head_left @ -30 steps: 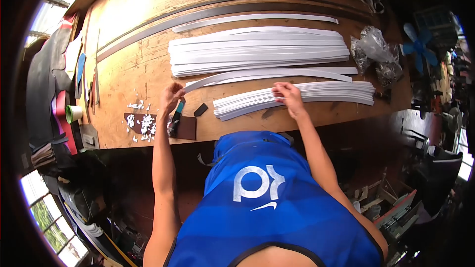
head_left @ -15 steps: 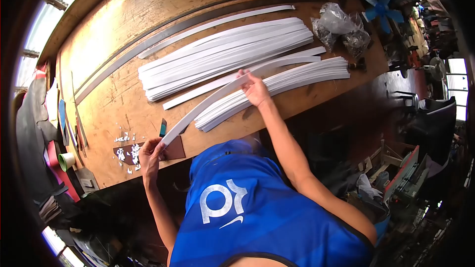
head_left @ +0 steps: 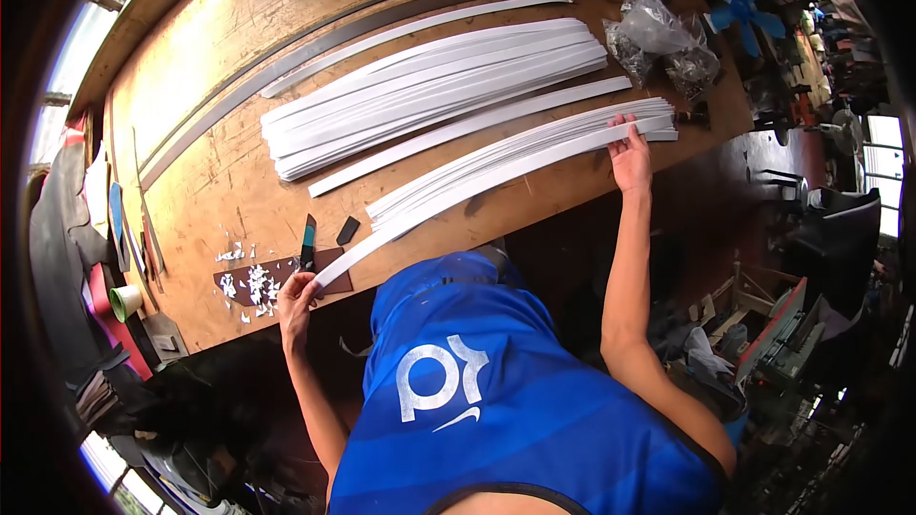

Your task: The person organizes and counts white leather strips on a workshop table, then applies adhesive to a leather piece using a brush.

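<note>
One long white strip (head_left: 458, 193) stretches between my two hands. Its near-left end is pinched by my left hand (head_left: 298, 298), at the table's front edge beside a brown board (head_left: 331, 267). Toward its far end my right hand (head_left: 630, 157) has its fingers closed round the strip, over the right end of a stack of narrow white strips (head_left: 496, 148). Behind that stack lies a single white strip (head_left: 468, 133), and beyond it a larger pile of white strips (head_left: 429, 86). A teal-and-black cutter knife (head_left: 308, 243) rests on the board, near white offcuts (head_left: 258, 286).
A grey metal ruler-like bar (head_left: 229, 100) and another white strip (head_left: 420, 38) lie at the back of the wooden table (head_left: 191, 229). Clear plastic bags (head_left: 658, 38) stand at the right, near a blue fan (head_left: 739, 10). A small black block (head_left: 348, 230) is beside the knife.
My right hand has slid rightward along the strip to near its far end. The strip has come down over the narrow stack. My left hand still pinches the near end.
</note>
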The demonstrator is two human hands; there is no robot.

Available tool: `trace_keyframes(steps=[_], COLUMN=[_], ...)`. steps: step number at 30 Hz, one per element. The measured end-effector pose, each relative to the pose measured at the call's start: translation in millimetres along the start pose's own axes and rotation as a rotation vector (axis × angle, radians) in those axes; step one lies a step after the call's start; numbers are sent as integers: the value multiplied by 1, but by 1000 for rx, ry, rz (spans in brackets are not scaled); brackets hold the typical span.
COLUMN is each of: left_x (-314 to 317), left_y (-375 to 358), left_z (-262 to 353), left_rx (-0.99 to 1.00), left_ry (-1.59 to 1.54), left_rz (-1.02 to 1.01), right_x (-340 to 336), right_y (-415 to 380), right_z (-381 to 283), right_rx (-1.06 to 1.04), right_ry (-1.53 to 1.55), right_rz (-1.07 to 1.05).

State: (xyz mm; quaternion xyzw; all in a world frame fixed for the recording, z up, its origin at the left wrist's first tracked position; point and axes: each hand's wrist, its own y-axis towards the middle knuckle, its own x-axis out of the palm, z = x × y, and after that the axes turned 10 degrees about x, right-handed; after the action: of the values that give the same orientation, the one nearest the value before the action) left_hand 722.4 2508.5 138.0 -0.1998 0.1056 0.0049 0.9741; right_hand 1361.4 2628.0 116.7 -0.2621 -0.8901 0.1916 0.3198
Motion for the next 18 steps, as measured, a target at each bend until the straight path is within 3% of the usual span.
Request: trace_keyframes(steps=[7, 14, 16, 18], left_x=[29, 37, 38, 37], left_y=[8, 8, 8, 9], left_z=[-28, -57, -56, -59], left_rx=[-87, -144, -154, -153], left_ry=[24, 23, 64, 106], left_rz=[-123, -89, -69, -52], right_x=[-92, -114, -105, -105], right_y=[19, 22, 14, 10], right_z=[44, 44, 40, 45], right_rx=[101, 108, 157, 96], right_ry=[-80, -164, -606, -673], right_rz=[305, 433, 616, 677])
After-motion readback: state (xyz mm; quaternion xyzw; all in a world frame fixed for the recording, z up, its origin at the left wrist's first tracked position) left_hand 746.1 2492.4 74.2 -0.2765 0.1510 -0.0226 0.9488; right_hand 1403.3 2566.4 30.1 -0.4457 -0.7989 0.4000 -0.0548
